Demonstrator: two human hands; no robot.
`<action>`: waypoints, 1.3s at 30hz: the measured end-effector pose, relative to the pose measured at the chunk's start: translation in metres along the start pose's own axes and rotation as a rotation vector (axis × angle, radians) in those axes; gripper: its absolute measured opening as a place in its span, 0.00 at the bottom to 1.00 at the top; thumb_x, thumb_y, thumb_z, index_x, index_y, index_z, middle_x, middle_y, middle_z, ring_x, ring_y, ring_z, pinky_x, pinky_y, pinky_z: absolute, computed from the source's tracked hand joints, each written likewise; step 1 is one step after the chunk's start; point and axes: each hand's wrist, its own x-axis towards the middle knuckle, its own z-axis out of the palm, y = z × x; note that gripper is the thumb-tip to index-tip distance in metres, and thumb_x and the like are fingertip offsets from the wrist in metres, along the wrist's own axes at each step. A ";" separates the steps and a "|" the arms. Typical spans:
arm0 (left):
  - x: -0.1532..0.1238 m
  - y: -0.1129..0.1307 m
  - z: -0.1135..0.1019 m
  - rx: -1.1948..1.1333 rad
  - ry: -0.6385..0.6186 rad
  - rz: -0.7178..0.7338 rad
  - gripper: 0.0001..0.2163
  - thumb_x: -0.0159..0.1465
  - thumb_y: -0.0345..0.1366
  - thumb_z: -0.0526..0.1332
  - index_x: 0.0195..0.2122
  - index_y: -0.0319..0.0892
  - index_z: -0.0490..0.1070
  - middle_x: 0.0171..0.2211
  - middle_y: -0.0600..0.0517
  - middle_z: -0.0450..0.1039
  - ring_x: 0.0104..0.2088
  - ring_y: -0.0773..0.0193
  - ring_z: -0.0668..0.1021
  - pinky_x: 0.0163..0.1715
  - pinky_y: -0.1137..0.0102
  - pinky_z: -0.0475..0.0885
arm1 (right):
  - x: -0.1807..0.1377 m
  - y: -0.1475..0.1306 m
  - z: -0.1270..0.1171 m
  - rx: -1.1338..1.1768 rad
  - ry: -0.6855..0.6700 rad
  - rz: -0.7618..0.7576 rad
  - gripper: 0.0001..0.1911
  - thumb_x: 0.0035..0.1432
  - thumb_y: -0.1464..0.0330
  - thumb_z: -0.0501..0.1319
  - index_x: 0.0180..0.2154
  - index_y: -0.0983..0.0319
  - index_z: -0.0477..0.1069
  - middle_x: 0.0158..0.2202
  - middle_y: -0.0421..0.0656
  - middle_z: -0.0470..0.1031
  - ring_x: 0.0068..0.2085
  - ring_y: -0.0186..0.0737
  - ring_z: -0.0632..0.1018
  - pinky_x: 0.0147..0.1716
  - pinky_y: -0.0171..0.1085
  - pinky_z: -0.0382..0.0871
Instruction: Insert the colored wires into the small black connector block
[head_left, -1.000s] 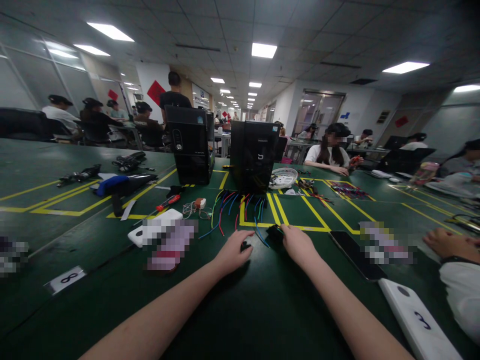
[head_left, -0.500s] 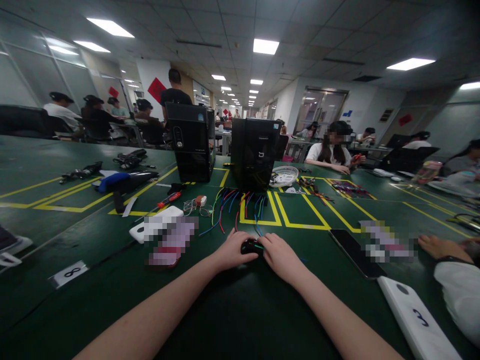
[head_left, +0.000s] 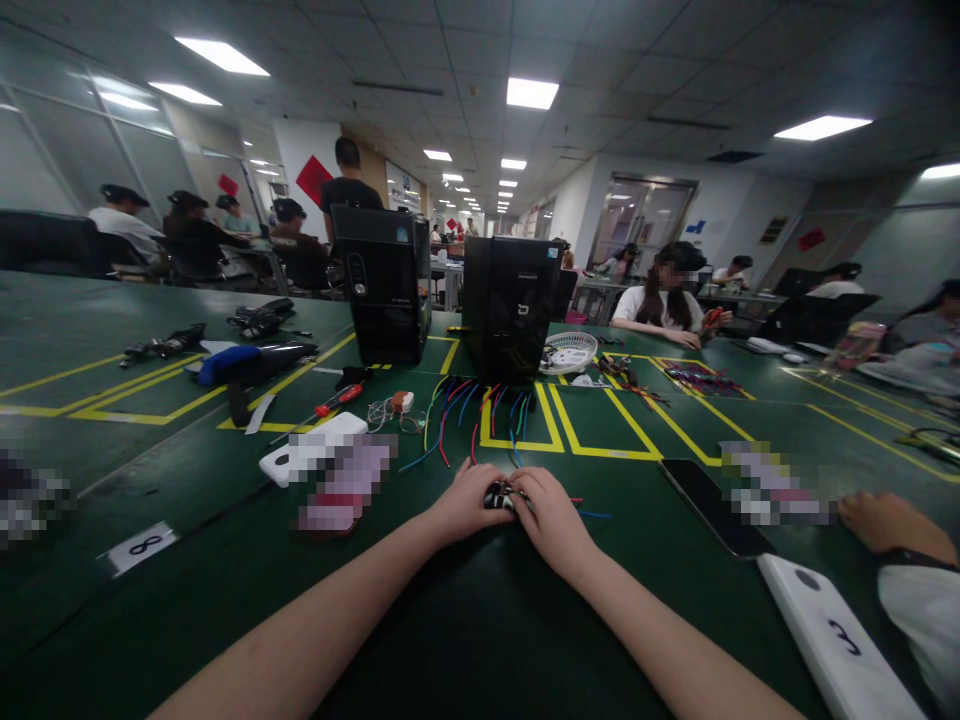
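Note:
My left hand (head_left: 471,500) is closed round a small black part (head_left: 496,494) with pale, metallic-looking spots; its exact kind I cannot make out. My right hand (head_left: 551,510) has its fingertips pinched at the part's right side. A red wire and a blue wire (head_left: 598,515) stick out to the right from under that hand. The wire ends between my fingers are hidden. Just beyond my hands, loose red, blue and green wires (head_left: 450,415) lie in a spread on the green table (head_left: 450,640).
Two black computer towers (head_left: 386,300) (head_left: 510,310) stand ahead. To the left lie a white power bank (head_left: 315,450), a red screwdriver (head_left: 339,400) and glasses (head_left: 396,412). On the right are a black phone (head_left: 712,505), another white power bank (head_left: 836,630), a white basket (head_left: 568,352) and a co-worker's hand (head_left: 896,525).
The small part has turned in my fingers and now shows lighter, metallic spots. My right fingers have shifted slightly, and red and blue wires now show beyond that hand.

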 end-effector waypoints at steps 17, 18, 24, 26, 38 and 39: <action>0.002 -0.002 -0.003 0.002 0.030 -0.011 0.16 0.52 0.43 0.65 0.39 0.43 0.68 0.39 0.51 0.70 0.42 0.58 0.71 0.47 0.63 0.62 | 0.002 0.021 0.001 -0.161 -0.120 0.026 0.08 0.57 0.76 0.52 0.36 0.62 0.68 0.35 0.45 0.68 0.38 0.40 0.68 0.39 0.39 0.64; 0.002 -0.002 -0.003 0.002 0.027 -0.014 0.16 0.52 0.43 0.66 0.39 0.43 0.68 0.38 0.51 0.70 0.42 0.58 0.71 0.46 0.63 0.62 | 0.002 0.020 0.003 -0.150 -0.113 0.026 0.09 0.57 0.77 0.52 0.36 0.62 0.68 0.36 0.46 0.68 0.38 0.40 0.68 0.39 0.39 0.64; 0.003 -0.003 -0.003 0.022 0.029 -0.032 0.16 0.51 0.43 0.66 0.38 0.42 0.68 0.38 0.51 0.70 0.41 0.57 0.71 0.44 0.64 0.63 | 0.002 0.021 0.009 -0.086 -0.011 0.043 0.12 0.58 0.78 0.48 0.38 0.63 0.67 0.38 0.47 0.66 0.41 0.41 0.67 0.41 0.40 0.65; 0.003 -0.002 -0.004 0.025 0.023 -0.038 0.17 0.51 0.43 0.66 0.38 0.42 0.68 0.38 0.50 0.70 0.41 0.57 0.71 0.43 0.64 0.64 | 0.003 0.020 0.003 -0.068 0.071 0.062 0.12 0.58 0.77 0.47 0.39 0.62 0.66 0.39 0.47 0.66 0.42 0.41 0.67 0.41 0.41 0.64; 0.001 -0.003 0.002 0.033 0.072 -0.006 0.14 0.53 0.42 0.64 0.38 0.43 0.68 0.37 0.52 0.70 0.41 0.59 0.72 0.46 0.65 0.62 | 0.003 0.001 -0.001 -0.021 -0.030 0.071 0.09 0.56 0.71 0.55 0.40 0.61 0.67 0.39 0.45 0.69 0.42 0.41 0.69 0.42 0.41 0.61; 0.001 -0.002 0.002 0.035 0.068 -0.008 0.14 0.53 0.43 0.64 0.38 0.43 0.68 0.37 0.52 0.70 0.41 0.59 0.72 0.46 0.64 0.62 | 0.004 0.004 0.003 -0.031 -0.024 0.115 0.08 0.56 0.71 0.54 0.39 0.61 0.68 0.38 0.44 0.69 0.41 0.41 0.69 0.41 0.41 0.61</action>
